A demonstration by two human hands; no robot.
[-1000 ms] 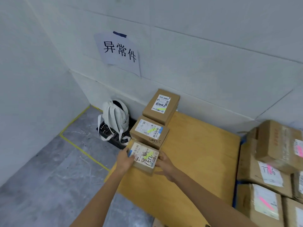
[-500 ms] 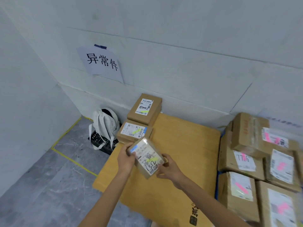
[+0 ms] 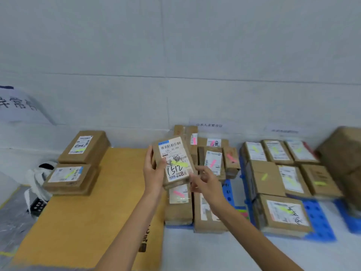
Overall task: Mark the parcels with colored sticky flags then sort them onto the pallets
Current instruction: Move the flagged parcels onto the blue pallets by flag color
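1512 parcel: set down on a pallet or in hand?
In hand. The 1512 parcel is held up, label facing the camera; the left hand grips its left edge, the right hand holds its lower right corner.

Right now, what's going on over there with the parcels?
A person holds a small cardboard parcel marked 1512 up in both hands: the left hand grips its left edge, the right hand holds its lower right corner. A yellow-green flag sits on its label. Two yellow-flagged parcels lie on the cardboard sheet at the left; pink-flagged parcels are grouped in the middle, and more yellow-flagged ones lie on the blue pallet at the right.
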